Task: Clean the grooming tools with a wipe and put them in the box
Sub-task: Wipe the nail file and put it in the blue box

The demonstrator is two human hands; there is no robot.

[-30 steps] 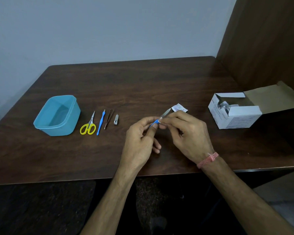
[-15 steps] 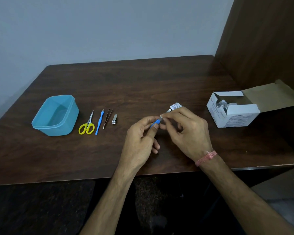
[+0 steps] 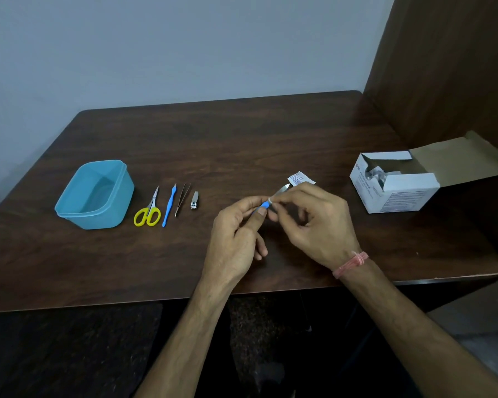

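My left hand (image 3: 236, 234) pinches the blue handle of a small metal-tipped grooming tool (image 3: 266, 203) above the table's middle. My right hand (image 3: 314, 222) has its fingertips closed around the tool's metal stem, with a bit of white wipe between them. The metal tip points up and to the right. An open blue plastic box (image 3: 69, 209) stands at the left. Beside it lie yellow-handled scissors (image 3: 148, 214), a second blue-handled tool (image 3: 169, 206), tweezers (image 3: 182, 198) and a nail clipper (image 3: 194, 200).
A torn white wipe sachet (image 3: 299, 178) lies on the dark wooden table (image 3: 242, 139) just beyond my hands. An open white cardboard box of wipes (image 3: 397, 185) stands at the right. A wooden panel rises at the right; a wall stands behind.
My right fingers have slid down the metal stem from the tip to the handle end. The left hand has held still.
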